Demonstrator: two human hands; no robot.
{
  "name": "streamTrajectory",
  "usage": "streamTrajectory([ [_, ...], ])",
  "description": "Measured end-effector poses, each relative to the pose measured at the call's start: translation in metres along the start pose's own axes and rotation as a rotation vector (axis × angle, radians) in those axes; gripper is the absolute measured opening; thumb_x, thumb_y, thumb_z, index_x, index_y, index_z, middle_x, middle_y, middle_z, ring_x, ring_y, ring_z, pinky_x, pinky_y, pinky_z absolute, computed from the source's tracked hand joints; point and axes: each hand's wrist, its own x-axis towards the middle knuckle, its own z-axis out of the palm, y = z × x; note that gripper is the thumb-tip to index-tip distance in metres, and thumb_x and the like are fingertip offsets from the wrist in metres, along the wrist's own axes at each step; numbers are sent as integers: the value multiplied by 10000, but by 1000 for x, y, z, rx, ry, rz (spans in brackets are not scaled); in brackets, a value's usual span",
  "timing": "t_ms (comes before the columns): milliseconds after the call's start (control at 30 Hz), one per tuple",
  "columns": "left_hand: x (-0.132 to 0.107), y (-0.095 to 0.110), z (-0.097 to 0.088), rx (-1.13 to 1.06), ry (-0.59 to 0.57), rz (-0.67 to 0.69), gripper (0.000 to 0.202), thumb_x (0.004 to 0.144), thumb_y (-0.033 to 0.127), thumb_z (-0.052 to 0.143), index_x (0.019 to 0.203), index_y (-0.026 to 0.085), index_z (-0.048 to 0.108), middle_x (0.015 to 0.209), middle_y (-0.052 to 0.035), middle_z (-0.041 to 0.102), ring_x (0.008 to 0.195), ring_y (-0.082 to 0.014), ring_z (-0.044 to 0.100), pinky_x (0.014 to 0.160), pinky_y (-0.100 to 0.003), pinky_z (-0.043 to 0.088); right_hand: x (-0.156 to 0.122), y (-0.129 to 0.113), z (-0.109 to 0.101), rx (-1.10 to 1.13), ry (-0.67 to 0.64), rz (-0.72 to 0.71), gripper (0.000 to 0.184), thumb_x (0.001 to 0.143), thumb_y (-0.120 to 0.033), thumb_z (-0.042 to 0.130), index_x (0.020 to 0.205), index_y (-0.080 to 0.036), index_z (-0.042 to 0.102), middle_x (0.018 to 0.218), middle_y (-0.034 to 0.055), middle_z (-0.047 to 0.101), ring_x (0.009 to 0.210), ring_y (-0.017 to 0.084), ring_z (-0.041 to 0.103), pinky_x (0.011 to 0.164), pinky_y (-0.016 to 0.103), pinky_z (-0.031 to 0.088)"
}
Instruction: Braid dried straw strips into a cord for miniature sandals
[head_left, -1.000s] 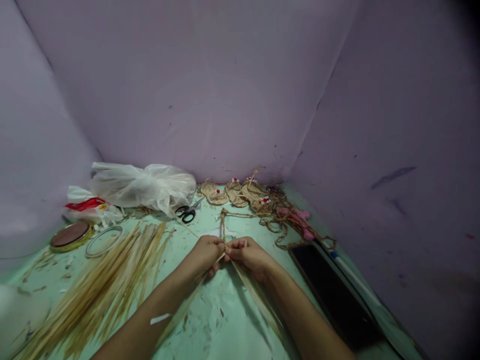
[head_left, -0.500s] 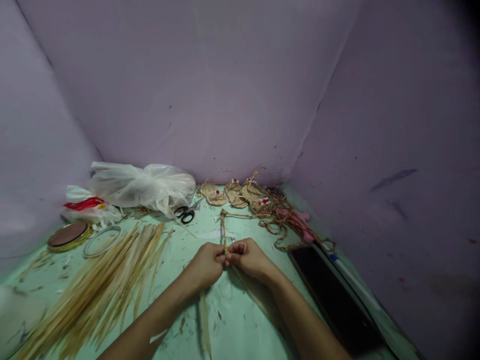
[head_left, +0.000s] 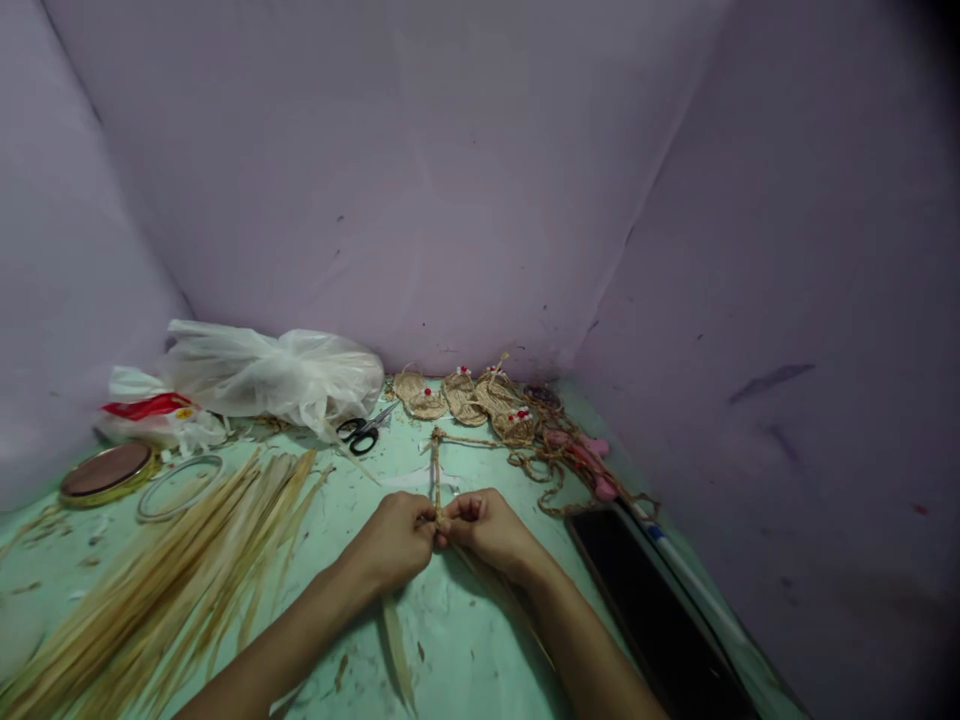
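My left hand [head_left: 403, 540] and my right hand [head_left: 487, 530] meet at the middle of the green tabletop, fingers pinched on the near end of a thin braided straw cord [head_left: 437, 470]. The cord runs away from my fingers to a corner, then bends right towards the tangled cords. Loose flat fibre strands [head_left: 396, 650] hang down from below my left hand, and more trail beneath my right forearm. The exact crossing of strands between my fingertips is hidden.
Dry fibre strips [head_left: 180, 570] lie spread at left. Behind them are a clear plastic bag [head_left: 277, 370], black-handled scissors [head_left: 360, 433], a tape ring [head_left: 180, 488] and a round lid [head_left: 107, 472]. Small woven sandals [head_left: 463, 398] with red beads, tangled cord [head_left: 551, 465] and a dark flat panel [head_left: 652, 610] stand right.
The view has shifted slightly, so everything sits a little further left and lower. Both hands keep their pinch on the cord, with only slight finger movement.
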Motion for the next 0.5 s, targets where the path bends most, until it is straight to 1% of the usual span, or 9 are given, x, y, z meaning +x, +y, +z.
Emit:
streamTrajectory([
  [133,-1,-5,-7,35,-55,129,246,676,191,377,603,127,603,555,-6,546,532,-102,445,512,-193,280,-1,0,-1,-31,-17,-4,146,549,-244,609,522,-103,588,468,-12,525,435,46,354,467,194,245],
  [233,0,-7,-8,-19,-84,156,260,679,191,368,611,118,609,554,3,528,521,-91,417,505,-190,273,0,1,-1,-32,-9,-14,131,552,-233,587,524,-105,589,459,-19,514,424,41,329,456,193,233],
  [300,1,-7,-6,-44,-66,104,255,668,193,370,591,112,600,519,14,487,496,-84,382,479,-190,252,0,1,1,-61,14,-19,118,551,-215,574,508,-106,583,438,-24,498,416,40,314,444,192,220],
  [400,3,-5,0,-2,49,-15,210,636,214,400,516,118,544,459,32,394,469,-80,332,450,-199,211,-1,0,4,-138,67,-19,104,551,-186,557,489,-104,571,426,-22,495,414,43,319,433,188,219],
  [500,4,-6,8,20,124,-43,179,610,212,403,463,136,471,435,39,340,462,-79,327,449,-207,192,0,2,6,-220,145,-33,87,548,-171,550,510,-97,578,455,-9,525,428,54,359,434,185,246],
])
